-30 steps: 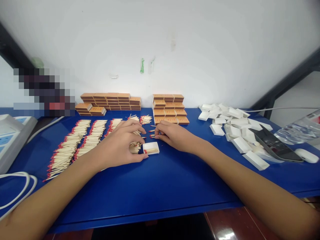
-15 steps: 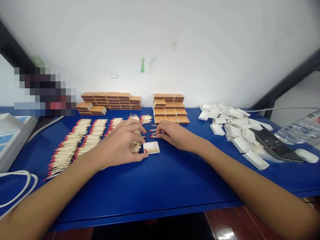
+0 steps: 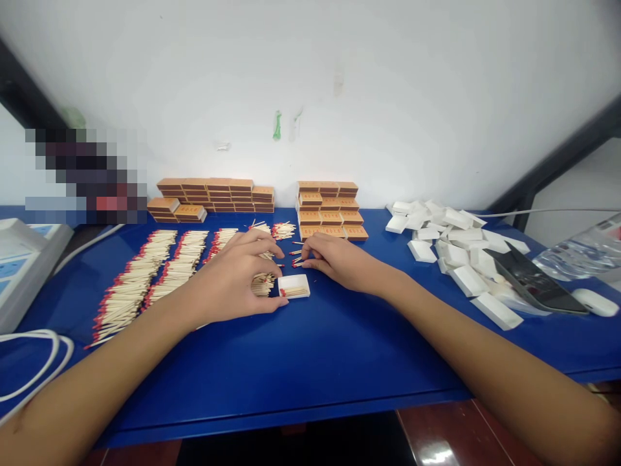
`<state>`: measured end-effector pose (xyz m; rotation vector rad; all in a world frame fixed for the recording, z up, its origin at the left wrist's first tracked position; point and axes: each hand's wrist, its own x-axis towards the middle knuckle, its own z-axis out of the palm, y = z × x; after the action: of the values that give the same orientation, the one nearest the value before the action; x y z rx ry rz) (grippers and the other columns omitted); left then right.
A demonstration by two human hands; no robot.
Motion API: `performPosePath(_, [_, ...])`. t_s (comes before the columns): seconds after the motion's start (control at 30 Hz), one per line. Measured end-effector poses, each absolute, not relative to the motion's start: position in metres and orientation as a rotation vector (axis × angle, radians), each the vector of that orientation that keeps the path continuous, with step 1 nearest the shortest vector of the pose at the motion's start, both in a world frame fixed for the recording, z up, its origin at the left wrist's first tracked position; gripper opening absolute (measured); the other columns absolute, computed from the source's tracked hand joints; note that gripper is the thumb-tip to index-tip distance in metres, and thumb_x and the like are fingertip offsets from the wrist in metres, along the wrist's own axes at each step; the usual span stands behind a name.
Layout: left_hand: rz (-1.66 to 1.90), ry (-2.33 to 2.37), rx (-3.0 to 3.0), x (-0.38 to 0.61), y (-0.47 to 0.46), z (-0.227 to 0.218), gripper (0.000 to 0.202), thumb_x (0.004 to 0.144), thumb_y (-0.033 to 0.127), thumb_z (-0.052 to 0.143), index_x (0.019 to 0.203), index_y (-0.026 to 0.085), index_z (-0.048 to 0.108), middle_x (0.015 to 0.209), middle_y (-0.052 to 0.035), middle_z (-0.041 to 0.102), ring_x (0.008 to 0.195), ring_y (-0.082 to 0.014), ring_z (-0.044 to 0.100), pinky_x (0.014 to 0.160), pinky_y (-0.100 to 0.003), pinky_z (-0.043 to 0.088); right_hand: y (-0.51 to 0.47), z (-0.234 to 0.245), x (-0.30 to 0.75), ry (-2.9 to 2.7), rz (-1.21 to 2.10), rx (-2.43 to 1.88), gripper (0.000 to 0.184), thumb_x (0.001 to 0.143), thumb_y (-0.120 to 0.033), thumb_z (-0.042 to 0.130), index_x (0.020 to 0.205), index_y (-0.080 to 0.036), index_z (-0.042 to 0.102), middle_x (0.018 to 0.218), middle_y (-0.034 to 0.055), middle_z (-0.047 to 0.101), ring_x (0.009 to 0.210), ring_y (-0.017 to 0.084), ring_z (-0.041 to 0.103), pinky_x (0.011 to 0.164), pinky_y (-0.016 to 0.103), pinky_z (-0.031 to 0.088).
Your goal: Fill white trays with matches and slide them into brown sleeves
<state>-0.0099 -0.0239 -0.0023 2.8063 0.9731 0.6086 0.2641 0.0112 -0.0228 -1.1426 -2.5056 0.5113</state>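
"Matchbox tray (image 3: 294,281): where do we record it?"

"On the blue table (image 3: 301,369), open side up. We take it as the centre of our dial, with twelve toward the wall (image 3: 412,110). Several matches (image 3: 297,291) lie along its near side, red heads toward nine."

"And the left hand (image 3: 237,272)?"

"At nine o'clock, open and curved, fingers spread from the thumb. The thumb tip is by the tray's near corner, at about eight; we cannot tell whether they touch."

"The right hand (image 3: 337,259)?"

"At two o'clock, thumb and fingertips drawn together at the ends of a few loose matches (image 3: 297,263), which lie just off the tray at twelve. Whether it grips any, we cannot tell."

"What else do we note?"

"Long rows of matches (image 3: 129,285) lie toward nine and ten, partly covered by the left hand and forearm. We find one stack of matchboxes (image 3: 218,194) at eleven and a second stack (image 3: 332,217) at one, both near the wall. A heap of white trays (image 3: 453,236) lies between two and three. Farther out at three, we list a dark phone (image 3: 538,281) and a white mouse (image 3: 596,302)."
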Motion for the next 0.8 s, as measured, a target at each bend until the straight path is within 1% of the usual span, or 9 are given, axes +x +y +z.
performPosePath(0.13, [0.606, 0.968, 2.805, -0.010, -0.024, -0.002, 0.026, 0.087, 0.050, 0.086, 0.093, 0.025, 0.084, 0.129, -0.0081, 0.077, 0.135, -0.0351, 0.060, 0.117, -0.056, 0.048, 0.011, -0.022, 0.264, -2.503, 0.506, -1.149, 0.007, 0.108, -0.027, 0.065, 0.112, -0.021, 0.064, 0.099, 0.0037, 0.064, 0.083, 0.019, 0.056, 0.079, 0.030, 0.042])
performPosePath(0.3, [0.609, 0.961, 2.811, -0.009, -0.024, -0.001, 0.026, 0.087, 0.049, 0.086, 0.093, 0.024, 0.084, 0.128, -0.0086, 0.077, 0.136, -0.0349, 0.059, 0.117, -0.055, 0.048, 0.011, -0.020, 0.263, -2.529, 0.505, -1.176, 0.010, 0.110, -0.029, 0.062, 0.105, -0.021, 0.064, 0.099, 0.0042, 0.062, 0.086, 0.020, 0.055, 0.079, 0.031, 0.042])
performPosePath(0.47, [0.613, 0.968, 2.813, -0.009, -0.024, -0.002, 0.027, 0.087, 0.050, 0.086, 0.094, 0.024, 0.084, 0.128, -0.0088, 0.077, 0.135, -0.0346, 0.060, 0.116, -0.055, 0.049, 0.010, -0.019, 0.263, -2.530, 0.495, -1.166, 0.008, 0.110, -0.028, 0.062, 0.108, -0.021, 0.064, 0.099, 0.0043, 0.063, 0.086, 0.020, 0.055, 0.080, 0.031, 0.042])
performPosePath(0.6, [0.613, 0.970, 2.805, -0.009, -0.024, -0.002, 0.026, 0.086, 0.050, 0.086, 0.095, 0.025, 0.084, 0.129, -0.0085, 0.077, 0.135, -0.0344, 0.060, 0.117, -0.055, 0.049, 0.010, -0.020, 0.262, -2.533, 0.495, -1.200, 0.010, 0.109, -0.027, 0.062, 0.103, -0.020, 0.065, 0.099, 0.0054, 0.064, 0.087, 0.020, 0.057, 0.080, 0.032, 0.043])
performPosePath(0.8, [0.612, 0.967, 2.805, -0.009, -0.024, -0.002, 0.025, 0.085, 0.049, 0.087, 0.092, 0.025, 0.084, 0.129, -0.0081, 0.077, 0.135, -0.0352, 0.060, 0.116, -0.056, 0.049, 0.007, -0.012, 0.261, -2.531, 0.497, -1.273, 0.012, 0.109, -0.027, 0.062, 0.100, -0.020, 0.064, 0.103, 0.0072, 0.066, 0.092, 0.022, 0.061, 0.082, 0.033, 0.045])
